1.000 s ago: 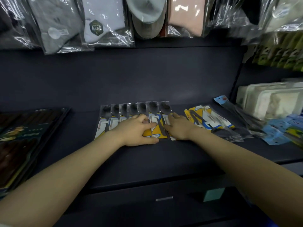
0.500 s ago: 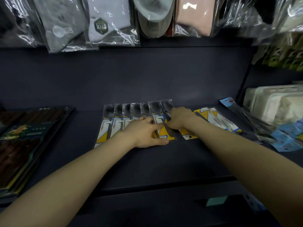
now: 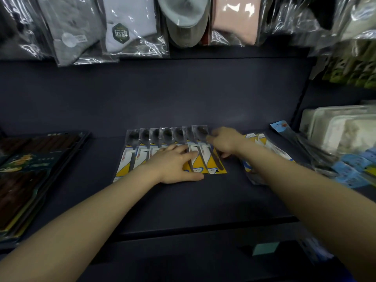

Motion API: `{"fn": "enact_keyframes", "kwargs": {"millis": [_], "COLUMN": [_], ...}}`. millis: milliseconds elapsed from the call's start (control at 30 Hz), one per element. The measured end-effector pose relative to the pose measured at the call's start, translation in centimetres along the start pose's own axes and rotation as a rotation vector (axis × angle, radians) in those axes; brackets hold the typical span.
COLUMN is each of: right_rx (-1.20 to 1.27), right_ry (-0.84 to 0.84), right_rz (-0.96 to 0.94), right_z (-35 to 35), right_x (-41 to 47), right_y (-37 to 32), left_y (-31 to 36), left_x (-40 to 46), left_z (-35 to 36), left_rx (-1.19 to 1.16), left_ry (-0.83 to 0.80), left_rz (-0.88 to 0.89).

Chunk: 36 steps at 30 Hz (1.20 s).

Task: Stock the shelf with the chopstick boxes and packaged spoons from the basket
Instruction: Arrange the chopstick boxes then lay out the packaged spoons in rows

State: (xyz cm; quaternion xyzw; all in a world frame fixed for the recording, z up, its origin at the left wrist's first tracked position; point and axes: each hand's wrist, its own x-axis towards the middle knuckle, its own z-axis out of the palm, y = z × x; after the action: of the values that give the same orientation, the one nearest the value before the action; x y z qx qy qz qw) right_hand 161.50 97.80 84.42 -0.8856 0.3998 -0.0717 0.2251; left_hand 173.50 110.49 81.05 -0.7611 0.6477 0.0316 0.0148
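A fanned row of packaged spoons with yellow and white cards lies on the dark shelf. My left hand lies flat on the lower part of the row, fingers stretched over the cards. My right hand touches the right edge of the rightmost spoon pack, fingers curled at its side. A loose pile of more packaged spoons lies just right of that hand, partly hidden by my forearm. Dark chopstick boxes are stacked at the shelf's left end.
Bagged socks and a cap hang above the shelf. White packaged goods and blue packets fill the right end. A long clear-wrapped utensil pack lies beside them. A lower shelf edge with a teal tag runs below.
My right hand slid up from the bottom of the rightmost pack to its upper right edge. The left hand stayed pressed on the row. The camera shifted slightly.
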Motion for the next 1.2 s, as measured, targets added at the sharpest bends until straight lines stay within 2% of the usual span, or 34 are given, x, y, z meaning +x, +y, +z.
{"fn": "enact_keyframes", "kwargs": {"millis": [33, 100, 133, 200, 267, 433, 533, 667, 733, 833, 900, 1000, 1067, 1133, 1200], "right_rx": [0.018, -0.189, -0.31, -0.48, -0.478, -0.258, -0.309, -0.389, -0.341, -0.329, -0.357, -0.4, -0.37, -0.209, 0.186], "right_ry": [0.038, 0.126, 0.117, -0.047, -0.152, -0.042, 0.075, 0.33, 0.394, 0.425, 0.423, 0.378, 0.441, 0.59, 0.688], "right_rz": [0.012, 0.013, 0.056, 0.212, 0.279, 0.24, 0.207, 0.002, -0.107, -0.172, -0.172, -0.132, -0.094, -0.109, -0.09], "right_z": [-1.4, -4.0, -4.8, -5.3, -4.8, -4.4, -5.0, -7.9, -9.5, -10.8, -10.8, -10.2, -10.1, -10.0, -9.6], "right_x": [-0.9, -2.4, -3.1, -4.6, -4.8, -3.7, -3.5, -4.7, -5.6, -6.8, -7.3, -7.1, -6.8, -6.0, -5.5], "right_y": [0.6, 3.0, 4.4, 6.2, 7.5, 8.7, 9.5, 9.1, 8.4, 7.7, 7.4, 7.3, 7.8, 9.1, 9.9], "left_y": [0.1, 0.2, 0.4, 1.1, 2.2, 5.8, 7.7, 9.6, 10.4, 10.8, 10.5, 9.8, 9.3, 8.8, 8.2], "left_x": [-0.1, -0.3, -0.4, -0.3, 0.2, 2.0, 3.1, 5.1, 5.9, 6.2, 6.0, 5.5, 5.3, 5.1, 4.8], "left_z": [-0.1, -0.4, -0.7, -1.4, -2.3, -3.9, -4.4, -5.4, -6.0, -7.0, -7.5, -7.4, -6.7, -5.8, -5.0], "left_rx": [-0.021, -0.065, -0.081, -0.094, -0.083, -0.126, -0.114, 0.022, 0.08, 0.054, -0.003, -0.136, -0.264, -0.451, -0.707], "left_ry": [0.005, 0.047, 0.077, 0.146, 0.216, 0.318, 0.343, 0.395, 0.433, 0.535, 0.538, 0.426, 0.404, 0.442, 0.498], "left_rz": [-0.009, -0.007, 0.007, 0.052, 0.1, 0.196, 0.252, 0.308, 0.329, 0.3, 0.262, 0.222, 0.197, 0.148, 0.043]}}
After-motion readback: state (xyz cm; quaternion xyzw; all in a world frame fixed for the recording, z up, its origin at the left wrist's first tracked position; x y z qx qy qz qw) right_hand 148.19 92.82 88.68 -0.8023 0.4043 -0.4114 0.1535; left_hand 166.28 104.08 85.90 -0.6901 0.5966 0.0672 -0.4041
